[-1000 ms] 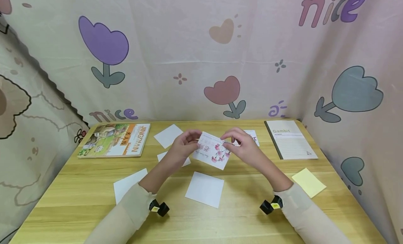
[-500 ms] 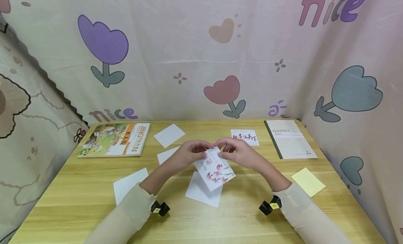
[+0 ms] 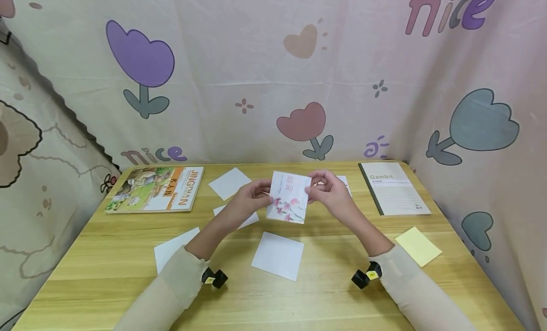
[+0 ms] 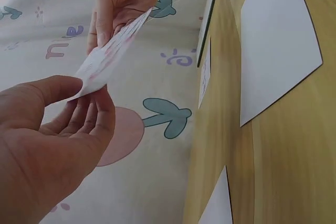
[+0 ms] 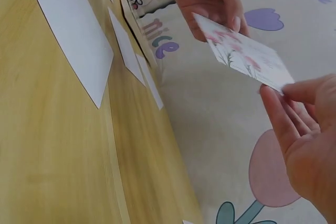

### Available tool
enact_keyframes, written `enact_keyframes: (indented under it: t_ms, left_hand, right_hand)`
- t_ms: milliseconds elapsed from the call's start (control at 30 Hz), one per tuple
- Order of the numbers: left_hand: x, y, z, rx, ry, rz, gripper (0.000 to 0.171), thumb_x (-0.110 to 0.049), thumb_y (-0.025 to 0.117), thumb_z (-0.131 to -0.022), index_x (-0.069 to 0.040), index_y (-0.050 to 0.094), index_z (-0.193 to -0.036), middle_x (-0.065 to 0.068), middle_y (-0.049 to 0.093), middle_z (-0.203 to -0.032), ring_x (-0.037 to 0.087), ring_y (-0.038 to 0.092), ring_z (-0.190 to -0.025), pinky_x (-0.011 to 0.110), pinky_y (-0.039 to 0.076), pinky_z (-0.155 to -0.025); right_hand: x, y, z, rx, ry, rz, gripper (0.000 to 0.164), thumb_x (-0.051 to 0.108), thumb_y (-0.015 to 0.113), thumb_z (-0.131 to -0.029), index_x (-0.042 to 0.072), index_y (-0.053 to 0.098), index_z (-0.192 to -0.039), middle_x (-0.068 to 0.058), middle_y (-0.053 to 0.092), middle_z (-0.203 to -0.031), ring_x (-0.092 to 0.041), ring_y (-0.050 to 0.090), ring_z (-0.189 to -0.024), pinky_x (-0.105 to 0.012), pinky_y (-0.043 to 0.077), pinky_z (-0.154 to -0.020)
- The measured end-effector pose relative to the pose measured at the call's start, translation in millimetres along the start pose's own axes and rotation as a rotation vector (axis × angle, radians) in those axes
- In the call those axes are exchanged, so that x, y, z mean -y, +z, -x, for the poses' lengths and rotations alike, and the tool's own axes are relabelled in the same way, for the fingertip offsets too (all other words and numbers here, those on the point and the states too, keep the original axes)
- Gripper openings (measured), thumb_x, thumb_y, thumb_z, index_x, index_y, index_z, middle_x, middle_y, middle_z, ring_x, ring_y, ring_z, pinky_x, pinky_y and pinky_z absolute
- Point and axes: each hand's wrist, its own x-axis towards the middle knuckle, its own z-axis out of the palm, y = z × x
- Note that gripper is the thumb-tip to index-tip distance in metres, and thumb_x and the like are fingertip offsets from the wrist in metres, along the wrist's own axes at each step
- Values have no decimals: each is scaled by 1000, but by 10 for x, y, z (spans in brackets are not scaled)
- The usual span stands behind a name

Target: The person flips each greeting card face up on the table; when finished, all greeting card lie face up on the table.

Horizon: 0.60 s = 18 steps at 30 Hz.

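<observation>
A white card (image 3: 288,197) printed with pink flowers and red characters is held up over the table between both hands. My left hand (image 3: 249,200) pinches its left edge, thumb in front and fingers behind. At the opposite edge my right hand (image 3: 332,194) pinches it the same way. The left wrist view shows the card (image 4: 107,59) tilted and seen nearly along its edge. In the right wrist view the flowers on the card (image 5: 239,51) face up. Below the held card, a blank white card (image 3: 278,256) lies flat on the wooden table (image 3: 273,305).
More blank cards lie left: one at the back (image 3: 230,184), another partly behind the left forearm (image 3: 248,220), a third by the sleeve (image 3: 173,248). A lettered card (image 3: 345,181) is mostly hidden by the right hand. Around stand a book (image 3: 155,190), a notebook (image 3: 395,188) and yellow notes (image 3: 419,246).
Half a second ago the hands were close together at the flowered card's top, which hung lower over the blank card. Now the hands are apart at its sides, and the card is raised and straighter.
</observation>
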Motion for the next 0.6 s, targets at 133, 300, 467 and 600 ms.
enact_keyframes:
  t_ms: [133,300,467,600]
  left_hand:
    - [-8,-16,2,-49,16,15,40,-10,63,-98,-5,54,-137,14,60,-126,23,60,-110,23,53,-90]
    - [-21,-21,2,-111,49,39,33,-11,64,-98,-6,59,-130,14,62,-121,24,61,-106,22,54,-87]
    - [-16,4,7,-120,50,-1,29,-11,66,-97,-10,63,-126,11,65,-116,23,61,-102,22,54,-84]
    - [7,38,4,-74,50,-74,26,-13,66,-98,-13,66,-124,8,67,-115,22,62,-98,25,54,-82]
  right_hand:
    - [-21,6,-22,-36,5,-102,33,-3,65,-92,-2,47,-120,-13,60,-97,-18,72,-75,-39,62,-74]
    - [-10,-2,-17,-3,17,-61,34,-1,67,-92,-2,47,-119,-10,62,-103,-17,71,-80,-35,62,-76]
    - [18,-26,8,53,-9,73,47,5,69,-93,6,51,-136,-10,57,-120,-16,68,-93,-27,59,-79]
    - [34,-13,21,101,-44,135,51,11,69,-95,12,52,-143,-13,57,-123,-19,68,-95,-26,58,-77]
